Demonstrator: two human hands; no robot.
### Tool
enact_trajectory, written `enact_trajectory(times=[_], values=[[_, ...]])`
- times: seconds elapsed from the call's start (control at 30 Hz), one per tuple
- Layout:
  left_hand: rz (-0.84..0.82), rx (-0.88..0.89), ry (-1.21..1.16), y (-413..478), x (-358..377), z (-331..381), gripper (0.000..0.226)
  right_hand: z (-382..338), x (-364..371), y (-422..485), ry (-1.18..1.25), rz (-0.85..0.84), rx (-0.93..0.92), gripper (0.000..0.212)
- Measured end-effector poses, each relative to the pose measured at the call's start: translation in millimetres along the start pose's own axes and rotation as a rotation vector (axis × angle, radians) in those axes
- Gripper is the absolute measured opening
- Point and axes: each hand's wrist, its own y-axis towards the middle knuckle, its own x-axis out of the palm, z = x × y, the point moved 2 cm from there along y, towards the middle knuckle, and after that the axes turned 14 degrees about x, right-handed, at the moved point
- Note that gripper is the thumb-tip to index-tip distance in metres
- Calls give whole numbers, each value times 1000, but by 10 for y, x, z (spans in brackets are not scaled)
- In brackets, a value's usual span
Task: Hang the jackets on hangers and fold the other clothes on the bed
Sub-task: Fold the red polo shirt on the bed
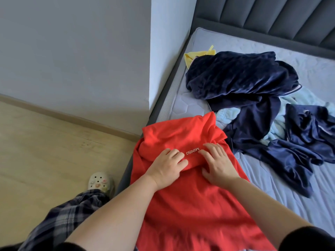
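Red shirt (190, 205), smooth knit, top folded over, at bed (226, 42) left edge. Left hand (167, 165) and right hand (217, 163) press the fold, fingers flat. Navy velvety clothes (241, 75) heaped mid-mattress.

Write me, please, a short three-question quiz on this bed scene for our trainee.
1. True or false: the left hand and the right hand both rest on the red garment.
2. Which colour of cloth peeks out from behind the navy velvet garment? A) yellow B) green C) pink
3. Fill in: the white lettering on the red garment reads ____.

Key: 1 true; 2 A, the yellow cloth; 3 MINISO.
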Motion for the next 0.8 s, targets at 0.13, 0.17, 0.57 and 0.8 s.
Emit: enact_trajectory(times=[0.13, 0.17, 0.57, 0.8], values=[[167, -97, -40, -34, -169, -257, 22, -48, -73, 112, -48, 265, 12, 17], [196, -124, -50, -45, -220, -308, 22, -62, -103, 137, -45, 307, -9, 8], [255, -630, -282, -180, -90, -330, 21, -103, -170, 154, 90, -32, 96, 19], [322, -1510, -729, -372, 192, -968, 42, 114, -85, 785, 462, 58, 848, 54]])
